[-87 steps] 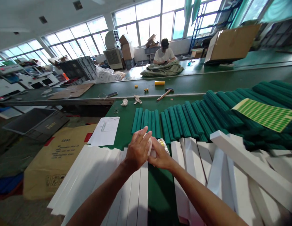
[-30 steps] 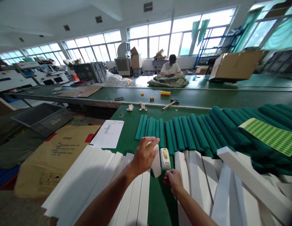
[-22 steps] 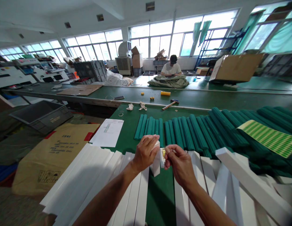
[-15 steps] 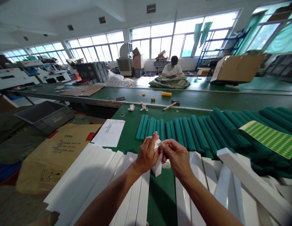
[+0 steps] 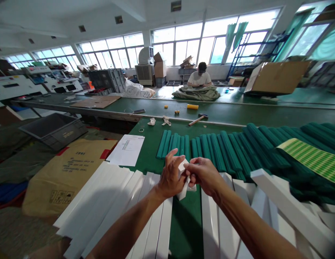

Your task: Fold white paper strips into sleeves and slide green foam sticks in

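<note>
Left hand [image 5: 171,177] holds white box [image 5: 181,194], right hand [image 5: 203,175] touching; contents hidden.

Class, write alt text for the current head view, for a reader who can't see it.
Left hand and right hand meet at a white box at a green table. White cartons lie on either side, green rolls ahead; another person appears beyond.

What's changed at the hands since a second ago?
The right hand has moved forward and left, from the white dispenser's near side to the white box; whether it grips anything is unclear. The left hand stays at the box; green rolls and hammer lie unmoved.
</note>
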A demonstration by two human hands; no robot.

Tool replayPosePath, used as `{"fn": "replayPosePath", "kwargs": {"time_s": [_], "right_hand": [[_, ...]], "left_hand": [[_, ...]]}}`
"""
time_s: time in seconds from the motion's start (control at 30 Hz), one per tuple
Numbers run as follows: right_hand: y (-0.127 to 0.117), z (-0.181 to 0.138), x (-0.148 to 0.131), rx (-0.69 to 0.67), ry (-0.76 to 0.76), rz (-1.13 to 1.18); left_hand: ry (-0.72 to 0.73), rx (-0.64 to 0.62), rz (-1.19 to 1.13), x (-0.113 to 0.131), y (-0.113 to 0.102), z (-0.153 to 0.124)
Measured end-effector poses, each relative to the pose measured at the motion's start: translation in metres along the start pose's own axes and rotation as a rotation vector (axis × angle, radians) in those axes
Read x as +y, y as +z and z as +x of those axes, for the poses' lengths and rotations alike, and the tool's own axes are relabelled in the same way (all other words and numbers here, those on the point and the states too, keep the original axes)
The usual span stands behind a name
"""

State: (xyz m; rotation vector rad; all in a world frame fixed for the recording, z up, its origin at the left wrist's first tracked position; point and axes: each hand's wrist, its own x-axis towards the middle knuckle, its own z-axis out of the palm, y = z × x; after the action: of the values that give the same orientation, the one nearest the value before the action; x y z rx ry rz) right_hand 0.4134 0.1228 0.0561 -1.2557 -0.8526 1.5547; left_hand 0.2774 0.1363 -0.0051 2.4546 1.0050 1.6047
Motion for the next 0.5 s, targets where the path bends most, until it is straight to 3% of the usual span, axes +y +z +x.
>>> {"fn": "replayPosePath", "kwargs": {"time_s": [0.13,0.27,0.4,0.5], "right_hand": [[-0.007,-0.003,0.003,-0.044,-0.001,-0.023],[-0.013,0.001,0.032,0.016,-0.102,-0.155],[-0.02,0.016,0.079,0.232,-0.341,-0.512],[-0.025,0.021,0.097,0.275,-0.565,-0.639]], "left_hand": [[-0.053,-0.094,-0.111,0.0,-0.005,-0.001],[-0.121,-0.121,-0.32,0.001,-0.009,-0.007],[-0.287,0.036,-0.349,0.01,0.011,-0.017],[-0.444,0.178,-0.252,0.02,0.032,-0.014]]}}
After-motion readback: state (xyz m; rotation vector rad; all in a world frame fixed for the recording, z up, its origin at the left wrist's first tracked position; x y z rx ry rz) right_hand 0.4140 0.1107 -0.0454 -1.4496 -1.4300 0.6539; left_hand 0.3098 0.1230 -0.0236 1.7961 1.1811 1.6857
